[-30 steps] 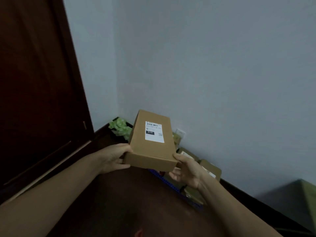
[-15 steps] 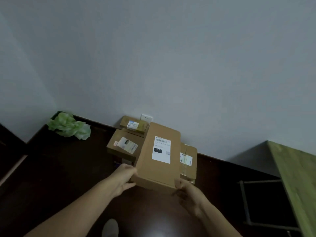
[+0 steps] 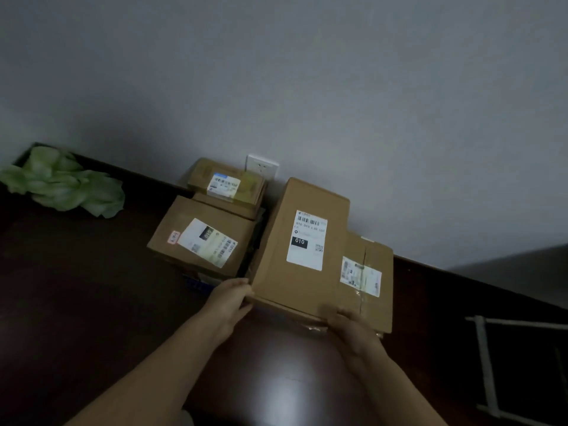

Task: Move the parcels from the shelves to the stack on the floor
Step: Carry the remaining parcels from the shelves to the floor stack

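Gripping the near corners: left hand (image 3: 229,298) curled round the left one, right hand (image 3: 350,327) clasping the right. Between them is the long brown parcel (image 3: 276,284) — plain cardboard, white barcode label with a black "010" block facing up. It's over the floor stack (image 3: 201,241), overlapping the taped box (image 3: 376,305) by the wall (image 3: 368,118) — whether it touches underneath, I can't tell.
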